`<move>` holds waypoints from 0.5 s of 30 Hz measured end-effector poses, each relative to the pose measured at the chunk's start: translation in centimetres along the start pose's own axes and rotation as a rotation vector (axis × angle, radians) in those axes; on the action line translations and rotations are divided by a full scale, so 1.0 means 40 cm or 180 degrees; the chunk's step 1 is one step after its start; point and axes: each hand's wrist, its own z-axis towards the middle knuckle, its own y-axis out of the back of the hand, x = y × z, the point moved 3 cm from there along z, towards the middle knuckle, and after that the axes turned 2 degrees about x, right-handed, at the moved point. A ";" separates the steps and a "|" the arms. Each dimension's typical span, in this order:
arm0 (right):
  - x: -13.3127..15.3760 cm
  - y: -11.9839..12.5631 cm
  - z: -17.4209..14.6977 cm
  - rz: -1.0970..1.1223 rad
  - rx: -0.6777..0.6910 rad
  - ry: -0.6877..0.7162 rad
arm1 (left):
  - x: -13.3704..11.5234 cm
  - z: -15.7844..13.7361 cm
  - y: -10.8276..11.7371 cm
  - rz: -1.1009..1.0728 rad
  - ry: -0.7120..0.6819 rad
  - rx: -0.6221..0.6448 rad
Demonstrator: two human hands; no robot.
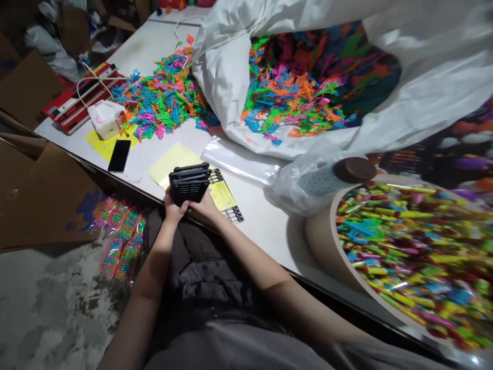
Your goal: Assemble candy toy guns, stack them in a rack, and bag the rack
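Note:
Both my hands grip a stack of black slotted plastic pieces (189,186) at the table's front edge. My left hand (175,208) wraps round its lower left side, and my right hand (206,205) closes on its lower right side. The stack is tilted, and its kind is not clear to me. Just right of it lies a yellow card with black frame-like parts at its ends (223,196), partly hidden by the stack. A pale yellow sheet (169,163) lies behind my hands, and clear plastic bags (242,160) lie flat beyond the card.
Behind are a heap of colourful small plastic pieces (165,103) and a large white sack (231,77) full of them. A phone (119,155) and a red device (79,105) lie left. A round tub (327,241) and brown-lidded bottle (327,177) stand right. Packed bags (121,226) lie below.

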 end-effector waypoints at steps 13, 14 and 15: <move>0.128 0.119 0.427 -0.0532 0.0357 -0.0530 | -0.029 0.494 0.079 -0.0079 0.2112 0.1588; 0.122 0.196 0.457 -0.0728 0.0018 -0.0408 | -0.017 0.525 0.090 0.0015 0.2230 0.1748; 0.111 0.279 0.481 -0.0950 -0.0430 -0.0400 | -0.005 0.553 0.099 0.0145 0.2236 0.1830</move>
